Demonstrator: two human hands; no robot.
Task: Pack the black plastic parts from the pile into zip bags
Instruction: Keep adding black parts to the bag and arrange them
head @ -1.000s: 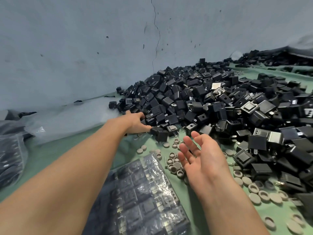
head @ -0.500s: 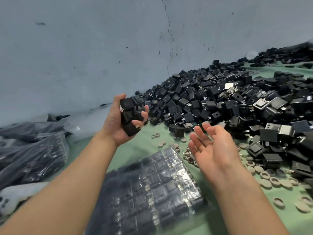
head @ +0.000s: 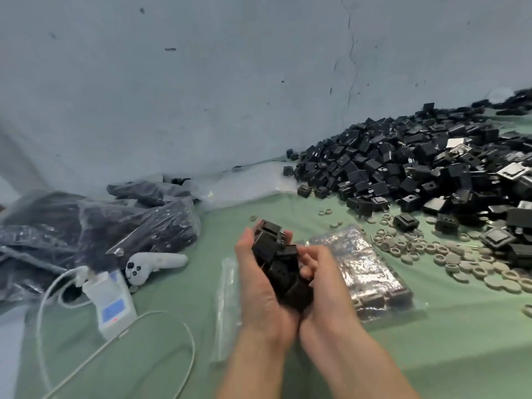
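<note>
Left hand (head: 259, 286) and right hand (head: 325, 289) cup a clutch of black parts (head: 276, 260) just left of the filled zip bag (head: 365, 272).
Palm heels touch, and both sets of fingers curl round the parts stacked between them. The pile (head: 417, 168) rises beyond the filled zip bag and to its right; grey rings (head: 460, 260) scatter just right of it; an empty zip bag (head: 227, 306) lies left of it, beside the left hand; packed bags (head: 86, 226) heap far to its left.

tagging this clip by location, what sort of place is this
Probably a small packing workshop or factory: a big pile of black plastic parts against a bare wall, filled zip bags heaped at the left, loose grey rings scattered.
</note>
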